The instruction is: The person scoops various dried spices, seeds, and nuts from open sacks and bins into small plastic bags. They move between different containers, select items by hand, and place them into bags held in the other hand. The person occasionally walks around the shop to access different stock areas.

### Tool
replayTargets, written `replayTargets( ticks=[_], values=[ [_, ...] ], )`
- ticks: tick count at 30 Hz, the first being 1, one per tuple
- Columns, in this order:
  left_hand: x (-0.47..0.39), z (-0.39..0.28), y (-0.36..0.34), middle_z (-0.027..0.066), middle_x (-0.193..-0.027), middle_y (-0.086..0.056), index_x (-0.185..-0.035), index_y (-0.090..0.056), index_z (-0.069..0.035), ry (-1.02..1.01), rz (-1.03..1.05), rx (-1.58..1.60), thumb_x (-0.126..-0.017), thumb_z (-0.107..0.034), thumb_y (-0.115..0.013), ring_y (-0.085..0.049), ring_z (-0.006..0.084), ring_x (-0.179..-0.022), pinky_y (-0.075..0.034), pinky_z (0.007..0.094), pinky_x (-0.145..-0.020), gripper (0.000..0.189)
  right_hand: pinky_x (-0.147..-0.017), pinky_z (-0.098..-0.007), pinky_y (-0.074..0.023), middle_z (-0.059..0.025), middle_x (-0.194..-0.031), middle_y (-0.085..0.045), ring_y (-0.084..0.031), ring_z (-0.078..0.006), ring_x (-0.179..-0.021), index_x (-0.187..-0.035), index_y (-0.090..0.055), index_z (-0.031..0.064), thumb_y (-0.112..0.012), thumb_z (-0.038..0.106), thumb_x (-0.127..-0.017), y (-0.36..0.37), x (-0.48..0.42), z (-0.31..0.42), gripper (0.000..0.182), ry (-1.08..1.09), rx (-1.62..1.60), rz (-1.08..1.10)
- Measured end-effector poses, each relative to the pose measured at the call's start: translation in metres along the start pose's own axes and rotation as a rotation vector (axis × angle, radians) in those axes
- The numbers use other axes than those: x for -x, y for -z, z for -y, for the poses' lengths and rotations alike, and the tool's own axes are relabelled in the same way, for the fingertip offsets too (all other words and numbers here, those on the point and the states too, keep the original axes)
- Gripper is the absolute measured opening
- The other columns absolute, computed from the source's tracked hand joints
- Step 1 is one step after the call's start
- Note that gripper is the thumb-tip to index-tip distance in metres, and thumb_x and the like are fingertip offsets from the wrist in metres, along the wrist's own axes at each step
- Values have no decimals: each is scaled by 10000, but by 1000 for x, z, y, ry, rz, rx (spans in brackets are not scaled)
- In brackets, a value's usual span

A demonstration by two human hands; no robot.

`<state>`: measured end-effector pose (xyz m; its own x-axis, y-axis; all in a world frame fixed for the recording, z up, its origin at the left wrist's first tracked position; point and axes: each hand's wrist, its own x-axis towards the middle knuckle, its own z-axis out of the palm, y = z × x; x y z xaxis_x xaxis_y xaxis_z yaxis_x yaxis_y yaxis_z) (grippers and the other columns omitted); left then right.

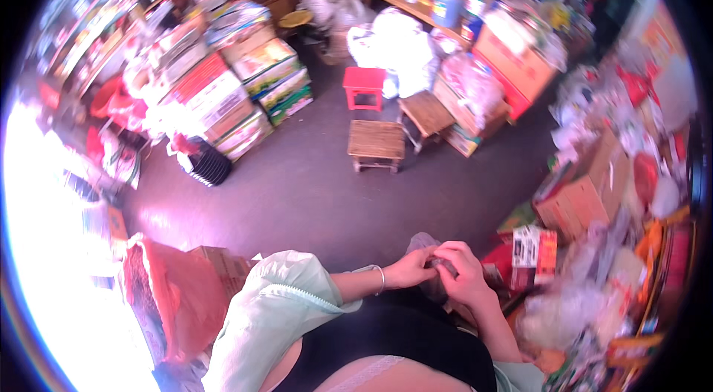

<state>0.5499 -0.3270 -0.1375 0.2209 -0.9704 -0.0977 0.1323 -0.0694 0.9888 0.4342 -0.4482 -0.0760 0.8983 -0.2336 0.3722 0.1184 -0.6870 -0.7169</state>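
In front of my body, my left hand (410,270) and my right hand (463,275) meet with fingers bent around a greyish, thin plastic bag (422,241). Part of the bag shows beyond the fingers, and more of it hangs below them. What it contains cannot be made out. A bracelet (381,279) circles my left wrist, and a pale green sleeve (289,294) is pushed up on that arm.
Wooden stools (376,138) and a red stool (364,88) stand on the dark floor (289,202). Stacked cartons (214,97) line the left. At right, an open cardboard box (579,200) sits among plastic bags. A red sack (184,292) stands lower left.
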Motion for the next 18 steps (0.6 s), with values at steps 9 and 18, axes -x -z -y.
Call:
replayTargets(
  ticks=[9,18],
  values=[
    [81,22,171,14,-859,-591,-993,-536,-47,185,-657,218,-918,-83,-542,-523,74,-742,-439,230,-671,83,-688,-308,-513,-109,-889,-610,-635,-194,-779,-974,-610,-5,-588,-73,-803,-69,-42,-116,186,-273,109,138],
    [148,36,349,48,-815,-616,-1077,-532,-21,-12,-1416,61,-855,39,-546,-573,89,-713,-452,238,-591,230,-763,-474,-501,-212,-893,-640,-617,-412,-845,-912,-640,38,-550,148,-860,-130,42,-351,152,-1027,295,934]
  ],
)
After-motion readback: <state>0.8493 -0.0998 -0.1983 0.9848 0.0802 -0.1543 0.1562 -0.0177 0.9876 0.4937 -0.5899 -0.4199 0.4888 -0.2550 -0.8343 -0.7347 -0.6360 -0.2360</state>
